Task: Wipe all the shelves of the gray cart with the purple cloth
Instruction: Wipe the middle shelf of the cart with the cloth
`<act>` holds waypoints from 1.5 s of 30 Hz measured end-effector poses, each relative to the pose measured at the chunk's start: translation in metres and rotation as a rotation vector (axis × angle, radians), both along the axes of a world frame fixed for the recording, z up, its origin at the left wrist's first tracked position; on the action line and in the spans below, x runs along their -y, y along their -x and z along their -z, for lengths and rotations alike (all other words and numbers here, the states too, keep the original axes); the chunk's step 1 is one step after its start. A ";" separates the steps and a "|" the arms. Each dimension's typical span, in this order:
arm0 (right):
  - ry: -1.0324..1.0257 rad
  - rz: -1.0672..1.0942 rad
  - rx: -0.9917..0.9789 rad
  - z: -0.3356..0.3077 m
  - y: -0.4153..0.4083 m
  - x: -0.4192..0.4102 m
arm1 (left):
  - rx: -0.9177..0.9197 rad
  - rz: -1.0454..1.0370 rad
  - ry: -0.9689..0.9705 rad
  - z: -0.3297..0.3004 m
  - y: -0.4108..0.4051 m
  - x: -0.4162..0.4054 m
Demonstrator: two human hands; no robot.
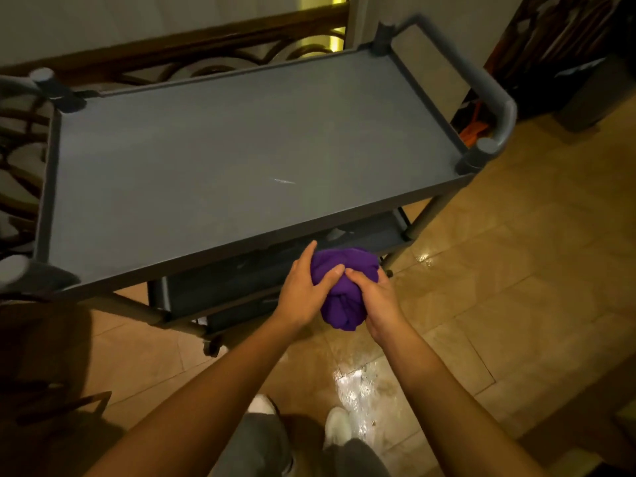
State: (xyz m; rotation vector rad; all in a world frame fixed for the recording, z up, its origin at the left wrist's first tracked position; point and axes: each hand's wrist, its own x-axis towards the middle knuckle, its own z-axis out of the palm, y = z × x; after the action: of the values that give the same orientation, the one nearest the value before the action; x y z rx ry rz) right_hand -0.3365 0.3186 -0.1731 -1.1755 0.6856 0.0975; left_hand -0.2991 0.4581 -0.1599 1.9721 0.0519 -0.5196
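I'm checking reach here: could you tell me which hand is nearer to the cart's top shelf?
Left. The left hand grips the purple cloth with fingertips just below the top shelf front edge; the right hand holds it lower, farther out.

No words, numbers, labels or signs can be read anywhere in this view.
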 end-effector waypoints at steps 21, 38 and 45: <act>0.205 -0.002 0.279 0.187 -0.135 0.036 | 0.293 0.092 0.230 0.206 -0.119 0.018; 0.272 -0.252 0.566 0.262 -0.161 0.036 | 0.629 0.122 0.071 0.278 -0.141 0.004; 0.340 -0.289 0.693 0.262 -0.150 0.025 | 0.683 0.078 0.087 0.272 -0.115 -0.008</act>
State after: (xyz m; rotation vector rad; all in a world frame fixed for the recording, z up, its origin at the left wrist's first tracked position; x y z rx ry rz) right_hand -0.1863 0.2937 -0.4348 -1.5140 -0.0882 -0.1878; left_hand -0.1836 0.4663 -0.4318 1.9754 -0.4675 0.1206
